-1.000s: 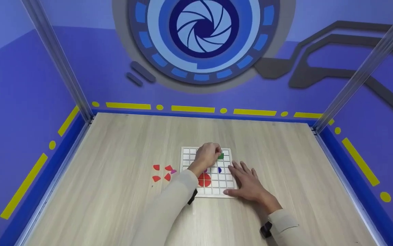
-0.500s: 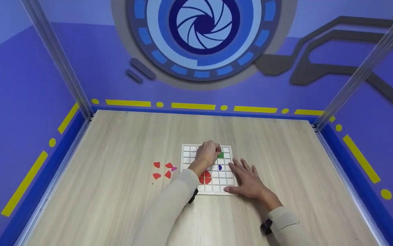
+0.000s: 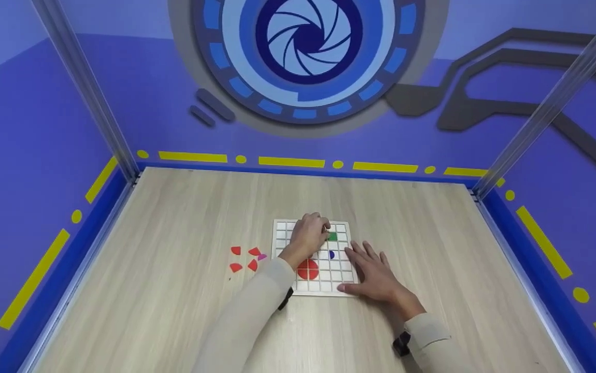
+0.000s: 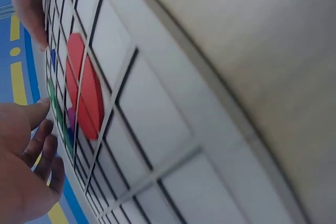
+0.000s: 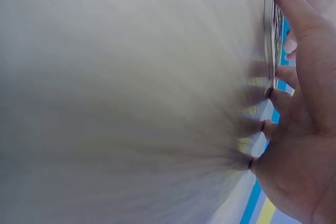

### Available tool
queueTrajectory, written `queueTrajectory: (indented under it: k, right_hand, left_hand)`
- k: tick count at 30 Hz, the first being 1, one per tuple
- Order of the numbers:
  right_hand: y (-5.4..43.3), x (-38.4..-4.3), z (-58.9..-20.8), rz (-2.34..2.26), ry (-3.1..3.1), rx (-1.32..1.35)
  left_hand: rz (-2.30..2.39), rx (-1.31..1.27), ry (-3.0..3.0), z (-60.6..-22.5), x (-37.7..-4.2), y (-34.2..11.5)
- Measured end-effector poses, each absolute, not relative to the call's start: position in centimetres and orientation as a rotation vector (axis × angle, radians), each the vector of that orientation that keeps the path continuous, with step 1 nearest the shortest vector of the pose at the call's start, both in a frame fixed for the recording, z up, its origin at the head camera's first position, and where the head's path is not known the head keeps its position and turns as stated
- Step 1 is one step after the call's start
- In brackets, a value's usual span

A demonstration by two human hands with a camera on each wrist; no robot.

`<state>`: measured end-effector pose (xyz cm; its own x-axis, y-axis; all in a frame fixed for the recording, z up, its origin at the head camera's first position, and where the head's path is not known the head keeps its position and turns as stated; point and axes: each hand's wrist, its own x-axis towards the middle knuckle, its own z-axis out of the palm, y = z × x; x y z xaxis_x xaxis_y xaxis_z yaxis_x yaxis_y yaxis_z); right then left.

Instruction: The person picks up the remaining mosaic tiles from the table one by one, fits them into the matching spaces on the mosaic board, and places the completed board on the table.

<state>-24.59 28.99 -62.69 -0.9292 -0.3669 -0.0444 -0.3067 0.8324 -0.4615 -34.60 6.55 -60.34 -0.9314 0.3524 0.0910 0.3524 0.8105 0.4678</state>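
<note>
A white gridded board [image 3: 329,286] lies on the table. A red disc of quarter pieces [image 3: 302,273] and a small blue piece [image 3: 332,255] sit in its cells; a magenta piece [image 4: 71,115] shows in the left wrist view. Near the far right part of the board lies a green piece [image 3: 332,237]. My left hand [image 3: 308,235] is over the board just left of the green, thumb close to it, fingers loosely bent with nothing visible between them. My right hand [image 3: 378,280] rests with spread fingers along the board's right edge, thumb on the near corner.
Several loose red quarter pieces [image 3: 236,250] and a magenta piece [image 3: 261,257] lie on the table [image 3: 184,300] left of the board, beside my left forearm. Blue panels [image 3: 215,140] wall the table at the back and sides.
My left hand has drawn slightly left from the green piece, showing more of it. My right hand stays at the board's edge.
</note>
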Motion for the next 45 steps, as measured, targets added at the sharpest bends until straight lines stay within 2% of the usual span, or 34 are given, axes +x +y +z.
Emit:
queueTrajectory:
  k: [7, 26, 37, 45]
  right_hand:
    - [29.0, -24.5, -62.6, -0.694, 2.895, -0.498]
    - [28.6, -24.6, -62.7, -0.718, 2.895, -0.499]
    - [28.7, -24.3, -62.7, -0.726, 2.888, -0.504]
    - [28.7, -24.3, -62.7, -0.724, 2.891, -0.503]
  left_hand:
    - [0.885, 0.636, 2.877, -59.0, -34.0, 3.7]
    - [1.02, 0.447, 2.851, -58.6, -31.0, -8.8]
    - [0.777, 0.557, 2.857, -59.2, -29.2, -10.5]
    - [0.778, 0.589, 2.871, -59.7, -29.1, -10.7]
